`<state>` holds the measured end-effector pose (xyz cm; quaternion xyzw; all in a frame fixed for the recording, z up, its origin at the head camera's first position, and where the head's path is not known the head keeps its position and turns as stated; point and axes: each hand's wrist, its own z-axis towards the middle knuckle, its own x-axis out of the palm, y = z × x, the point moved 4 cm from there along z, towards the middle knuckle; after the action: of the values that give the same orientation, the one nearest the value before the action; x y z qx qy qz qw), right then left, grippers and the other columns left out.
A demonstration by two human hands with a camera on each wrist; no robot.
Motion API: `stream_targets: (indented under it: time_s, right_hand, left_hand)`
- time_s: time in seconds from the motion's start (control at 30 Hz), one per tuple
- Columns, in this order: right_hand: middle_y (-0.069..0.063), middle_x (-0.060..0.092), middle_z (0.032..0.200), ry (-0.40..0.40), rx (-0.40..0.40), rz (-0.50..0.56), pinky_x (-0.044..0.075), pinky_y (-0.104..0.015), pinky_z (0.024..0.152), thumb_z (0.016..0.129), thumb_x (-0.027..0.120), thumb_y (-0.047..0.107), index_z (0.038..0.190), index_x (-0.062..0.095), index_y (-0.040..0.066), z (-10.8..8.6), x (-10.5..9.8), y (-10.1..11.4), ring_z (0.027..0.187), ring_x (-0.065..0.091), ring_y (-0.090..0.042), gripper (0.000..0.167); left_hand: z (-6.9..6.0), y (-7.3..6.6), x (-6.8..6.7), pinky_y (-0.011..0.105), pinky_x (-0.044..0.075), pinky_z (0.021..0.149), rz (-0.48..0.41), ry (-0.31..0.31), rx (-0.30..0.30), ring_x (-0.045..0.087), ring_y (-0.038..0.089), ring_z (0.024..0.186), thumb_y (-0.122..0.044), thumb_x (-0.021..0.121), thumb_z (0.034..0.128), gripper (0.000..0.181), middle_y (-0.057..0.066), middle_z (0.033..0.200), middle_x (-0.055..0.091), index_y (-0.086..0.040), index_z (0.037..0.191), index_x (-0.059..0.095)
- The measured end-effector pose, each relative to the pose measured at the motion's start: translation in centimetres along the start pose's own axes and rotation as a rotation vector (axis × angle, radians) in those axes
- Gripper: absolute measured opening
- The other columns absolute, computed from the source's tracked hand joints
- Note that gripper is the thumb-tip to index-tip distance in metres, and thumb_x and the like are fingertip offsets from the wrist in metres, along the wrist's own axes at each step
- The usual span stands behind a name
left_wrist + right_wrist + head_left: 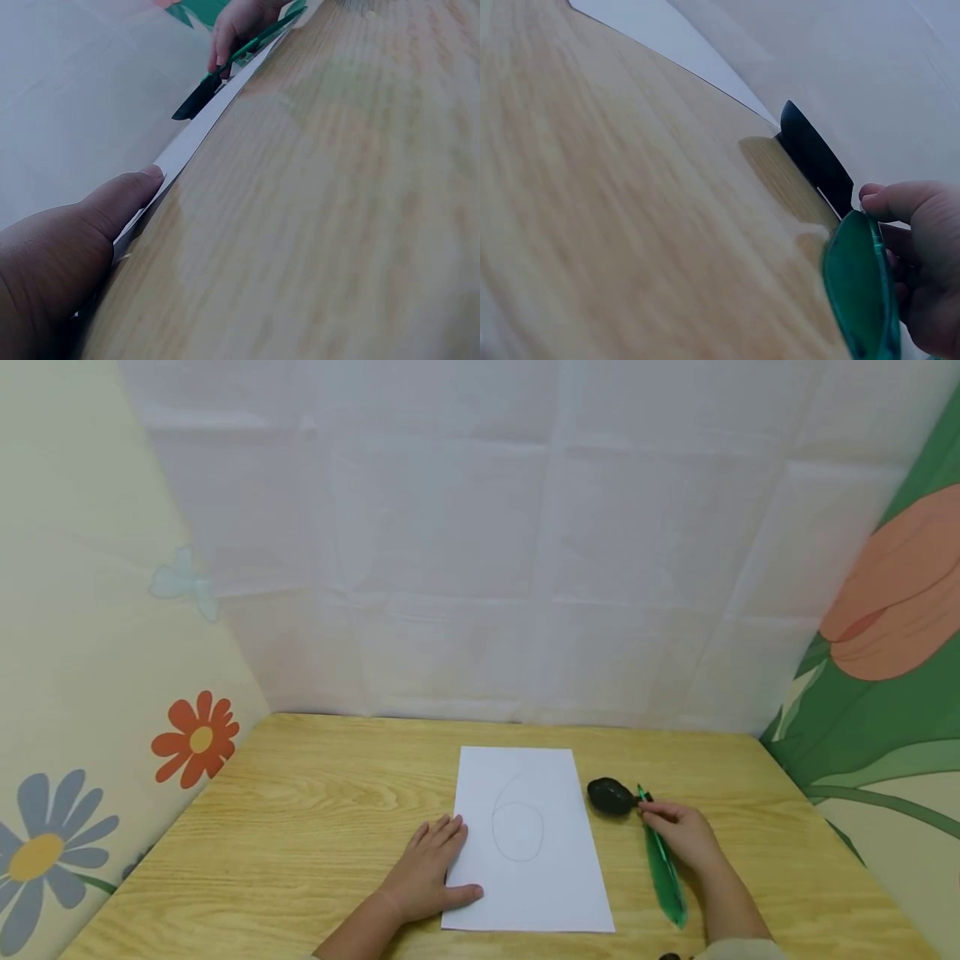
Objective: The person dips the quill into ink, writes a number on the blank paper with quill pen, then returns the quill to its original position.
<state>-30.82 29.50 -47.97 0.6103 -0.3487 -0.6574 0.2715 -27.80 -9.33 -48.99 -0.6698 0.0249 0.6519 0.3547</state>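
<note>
My left hand [431,872] lies with spread fingers on the left edge of a white sheet of paper [558,893]. The sheet bears a thin drawn loop with a curved line rising from it. To the right of the sheet lies a shiny black oval thing [610,797] with a narrow stem. My right hand [686,833] pinches at that stem, thumb and forefinger together. Beside this hand lies a long green leaf-shaped thing [855,277], its thin tip close to the fingertips. Exactly how the stem and green tip meet cannot be made out.
All this is on a wood-grain table [300,827]. A white cloth [450,543] hangs behind the table, with flower-patterned panels on both sides. A small dark round thing [670,956] shows at the bottom edge of the head view.
</note>
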Motion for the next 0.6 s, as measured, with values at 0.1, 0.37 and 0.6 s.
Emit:
stream_targets:
  time_s: [0.1, 0.37, 0.6]
  right_hand:
    - [-0.025, 0.061, 0.131, -0.008, -0.018, -0.024, 0.038, -0.058, 0.109, 0.097, 0.060, 0.020, 0.120, 0.067, -0.001, 0.15, 0.01, -0.06, 0.130, 0.048, -0.047, 0.032]
    - [-0.026, 0.060, 0.131, -0.003, -0.030, -0.071, 0.040, -0.059, 0.106, 0.097, 0.060, 0.022, 0.120, 0.068, 0.002, 0.40, 0.12, -0.17, 0.128, 0.050, -0.047, 0.032]
    - [-0.025, 0.058, 0.134, -0.027, -0.011, -0.041, 0.039, -0.057, 0.108, 0.097, 0.060, 0.026, 0.123, 0.067, 0.003, 0.62, 0.12, -0.50, 0.130, 0.048, -0.046, 0.035]
  left_hand:
    - [0.11, 0.12, 0.11, 0.059, 0.014, 0.121, 0.006, -0.001, 0.001, 0.025, 0.038, 0.148, -0.061, 0.064, 0.0839, 0.094, 0.019, 0.157, 0.034, 0.004, 0.147, 0.039]
    - [0.37, 0.32, 0.29, 0.059, 0.013, 0.121, 0.018, 0.002, -0.005, 0.024, 0.038, 0.149, -0.062, 0.064, 0.0839, 0.094, 0.018, 0.158, 0.034, 0.003, 0.147, 0.039]
    - [0.51, 0.49, 0.50, 0.059, 0.013, 0.121, 0.016, 0.004, -0.013, 0.024, 0.038, 0.149, -0.062, 0.064, 0.0837, 0.095, 0.018, 0.158, 0.033, 0.003, 0.147, 0.039]
